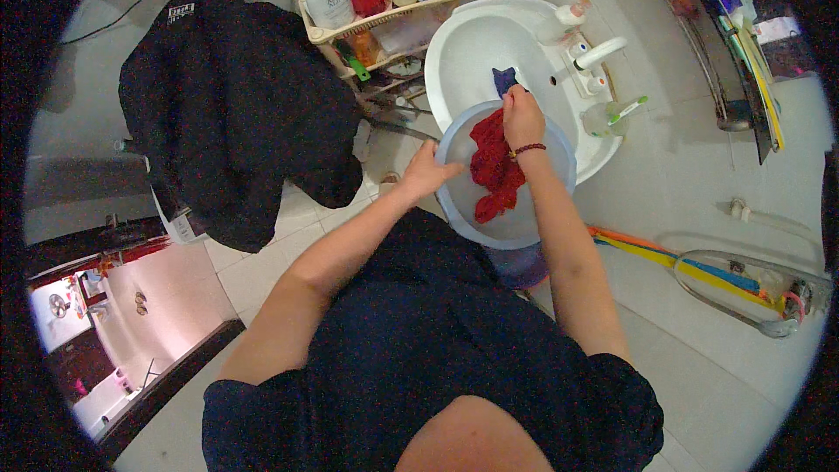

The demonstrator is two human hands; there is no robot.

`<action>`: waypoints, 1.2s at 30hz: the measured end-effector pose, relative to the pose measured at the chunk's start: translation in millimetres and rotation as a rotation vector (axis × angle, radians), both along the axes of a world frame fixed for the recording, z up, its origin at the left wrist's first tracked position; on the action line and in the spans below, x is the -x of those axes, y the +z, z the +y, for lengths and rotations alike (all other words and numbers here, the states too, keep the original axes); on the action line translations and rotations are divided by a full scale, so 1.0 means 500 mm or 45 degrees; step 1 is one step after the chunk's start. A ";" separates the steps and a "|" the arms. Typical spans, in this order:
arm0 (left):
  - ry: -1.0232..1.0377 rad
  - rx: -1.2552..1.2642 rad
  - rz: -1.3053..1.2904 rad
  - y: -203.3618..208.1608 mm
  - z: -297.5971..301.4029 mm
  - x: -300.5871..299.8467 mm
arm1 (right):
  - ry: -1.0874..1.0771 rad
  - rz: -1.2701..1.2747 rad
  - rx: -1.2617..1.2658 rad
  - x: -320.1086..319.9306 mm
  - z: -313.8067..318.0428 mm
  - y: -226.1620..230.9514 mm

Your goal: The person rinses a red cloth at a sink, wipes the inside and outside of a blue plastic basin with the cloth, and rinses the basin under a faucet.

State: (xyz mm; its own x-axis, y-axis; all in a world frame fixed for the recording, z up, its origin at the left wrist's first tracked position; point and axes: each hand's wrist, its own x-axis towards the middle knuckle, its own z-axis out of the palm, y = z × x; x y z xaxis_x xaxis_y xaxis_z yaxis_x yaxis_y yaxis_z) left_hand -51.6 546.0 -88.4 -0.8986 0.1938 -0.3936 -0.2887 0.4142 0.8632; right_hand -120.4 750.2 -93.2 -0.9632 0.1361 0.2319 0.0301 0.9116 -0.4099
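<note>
My left hand [429, 172] grips the left rim of a pale blue plastic basin [447, 201], its thumb reaching over the inside edge. The basin rests partly over the near side of the white sink. A crumpled red cloth [495, 168] lies inside the basin. Over the basin's far side, my right hand [523, 119] is closed, with a beaded bracelet on the wrist. At its fingertips a small dark blue cloth [504, 80] sticks out over the sink bowl and appears pinched there. Whether the right hand also touches the red cloth is hard to tell.
The white sink [459, 39] has a tap [603, 52], a pump bottle [564, 19] and a cup with a toothbrush [605, 119]. A bottle-filled rack [384, 22] stands beyond it. A black garment [240, 114] hangs at left; a shower head [776, 327] lies at right.
</note>
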 end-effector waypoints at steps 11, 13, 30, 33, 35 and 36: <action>0.157 -0.161 0.434 -0.066 0.021 0.009 | 0.852 0.065 0.587 -0.073 -0.139 0.021; 0.120 -0.142 0.374 -0.046 0.021 0.002 | 0.832 0.117 0.489 -0.055 -0.103 -0.002; -0.130 -0.150 0.062 -0.001 0.007 0.057 | 0.191 0.108 0.344 -0.018 -0.035 0.020; -0.082 -0.443 -0.164 0.008 0.002 0.052 | 0.154 0.140 0.348 -0.013 -0.037 0.008; -0.041 -0.643 -0.251 0.019 -0.006 0.030 | 0.138 0.188 0.369 -0.006 -0.040 -0.005; -0.060 -0.588 -0.278 0.038 -0.007 0.020 | 0.123 0.194 0.383 -0.003 -0.039 -0.009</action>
State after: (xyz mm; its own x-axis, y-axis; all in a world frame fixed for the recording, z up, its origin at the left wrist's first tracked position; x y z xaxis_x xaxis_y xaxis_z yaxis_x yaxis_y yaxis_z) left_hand -61.5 542.2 -69.2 -0.7912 0.4300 -0.4349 -0.4731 0.0204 0.8808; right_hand -118.7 730.9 -97.6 -0.9323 0.1301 0.3375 -0.1328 0.7448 -0.6539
